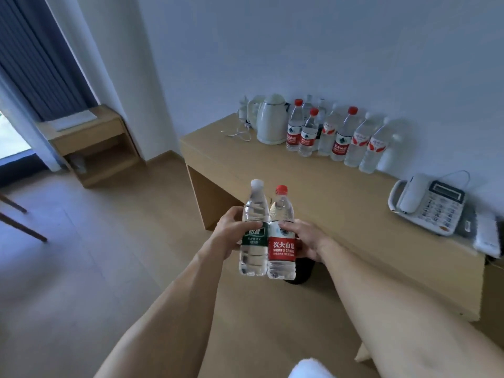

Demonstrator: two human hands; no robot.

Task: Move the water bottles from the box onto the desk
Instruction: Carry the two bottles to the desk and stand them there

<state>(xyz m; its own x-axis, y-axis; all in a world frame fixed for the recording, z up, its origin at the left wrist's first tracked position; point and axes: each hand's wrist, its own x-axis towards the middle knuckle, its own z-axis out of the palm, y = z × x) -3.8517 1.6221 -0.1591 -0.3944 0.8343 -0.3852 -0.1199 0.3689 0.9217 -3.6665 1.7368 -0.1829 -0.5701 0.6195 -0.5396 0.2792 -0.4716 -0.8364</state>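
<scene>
Clear plastic, two items held upright side by side and touching, in the air in front of the near edge of the desk (313,186), above the floor.

Item one: green-label bottle (253,233), white cap. Left hand (231,236) grips it at label height; fingers (252,224) curled round the front of the barrel just above the label.

Item two: red-label bottle (281,238), red cap, label reading "NONGFU SPRING". Right hand (305,240) grips it from the right side; the thumb lies across the front above the label, the other digits wrapped behind, out of sight.

Item three: row of bottles (338,135), standing on the desk along the wall. Mixed red caps and clear or white caps; most carry red labels. They stand close together, several touching.

Item four: white electric kettle (271,120), at the left end of the bottle row, just beside it, with a thin white cord (240,133) lying loose on the desk to its left.

Item five: white telephone (428,205), handset on the cradle, well to the right of the bottles near the wall.

Item six: small wooden side table (90,143), by the curtain (41,55), well apart from the desk.
</scene>
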